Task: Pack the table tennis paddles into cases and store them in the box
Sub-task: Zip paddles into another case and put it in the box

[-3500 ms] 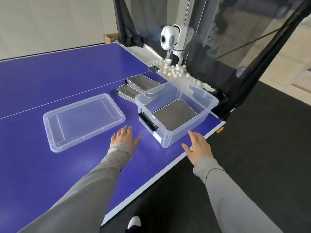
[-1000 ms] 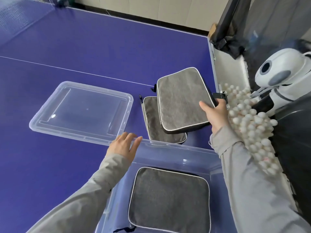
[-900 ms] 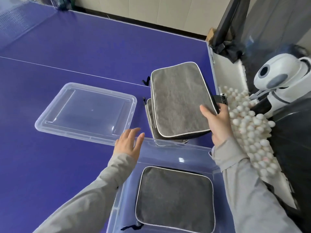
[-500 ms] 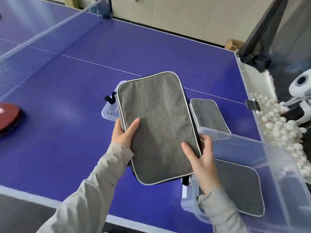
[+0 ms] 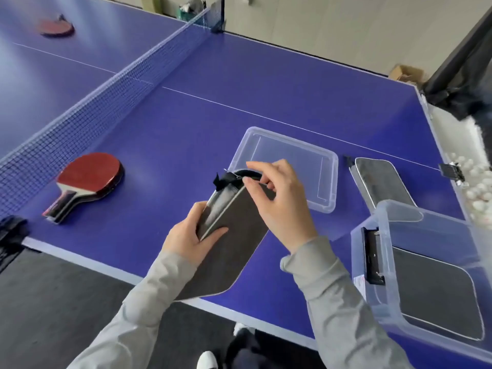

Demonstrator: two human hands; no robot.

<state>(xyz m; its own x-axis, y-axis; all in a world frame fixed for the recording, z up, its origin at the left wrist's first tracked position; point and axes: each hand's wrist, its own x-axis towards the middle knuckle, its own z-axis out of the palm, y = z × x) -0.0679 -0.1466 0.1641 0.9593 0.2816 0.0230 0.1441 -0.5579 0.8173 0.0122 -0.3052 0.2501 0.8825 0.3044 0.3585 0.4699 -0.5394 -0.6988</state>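
1. The left hand (image 5: 190,237) grips a grey paddle case (image 5: 229,246) by its left edge, thumb lying across the front panel and the other fingers curled behind it. The case is held tilted above the near edge of the blue desk (image 5: 266,97).
2. The right hand (image 5: 279,198) reaches over the top end of that case, its fingers (image 5: 253,179) curled and pinching at the black zipper edge, just beside a black zipper pull tab (image 5: 222,179).
3. The top end of the held case gapes slightly, showing a lighter inner side.
4. A red table tennis paddle (image 5: 85,182) lies flat on the desk left of the hands, near the net (image 5: 106,97), handle pointing toward the near edge.
5. A second red paddle (image 5: 57,26) lies beyond the net, far left, blurred.
6. A clear plastic lid (image 5: 290,155) lies flat on the desk just behind the right hand.
7. Right of the lid, another grey case (image 5: 378,182) lies on the desk, its near end behind the wall of a clear plastic box (image 5: 394,217).
8. The box stands at the desk's right near corner, with one dark grey case (image 5: 436,294) lying flat on its bottom and a black latch (image 5: 371,257) on its left wall.
9. White balls (image 5: 476,182) are heaped along the right end of the desk.
10. Grey sleeves cover both forearms.
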